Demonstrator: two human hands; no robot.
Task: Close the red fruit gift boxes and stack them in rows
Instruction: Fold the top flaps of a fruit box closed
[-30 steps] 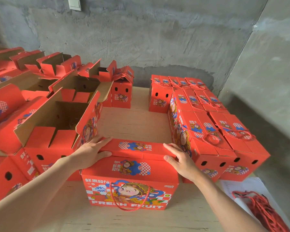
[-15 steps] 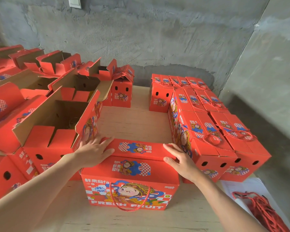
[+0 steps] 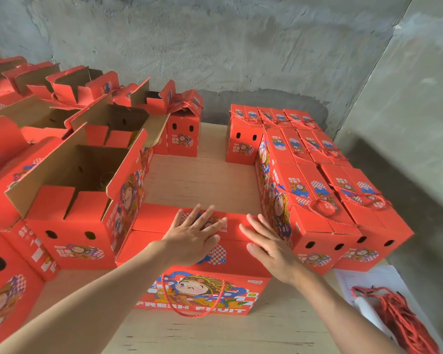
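A red fruit gift box (image 3: 205, 292) with a cartoon print and a red rope handle stands in front of me on the wooden table (image 3: 202, 180), its top flaps folded down. My left hand (image 3: 193, 237) lies flat with spread fingers on the middle of its top. My right hand (image 3: 269, 245) lies flat on the right part of the top, fingers straight. Closed red boxes (image 3: 317, 200) stand in rows to the right, touching the box's right end. Open boxes (image 3: 72, 200) with raised flaps fill the left side.
A bundle of red rope handles (image 3: 404, 320) lies on white paper (image 3: 363, 277) at the near right. More open boxes (image 3: 182, 123) stand at the back by the grey concrete wall (image 3: 241, 47). Bare tabletop shows between the two groups.
Both hands have slid inward from the box's ends onto the middle of its top and now lie flat. The view has tilted down a little.
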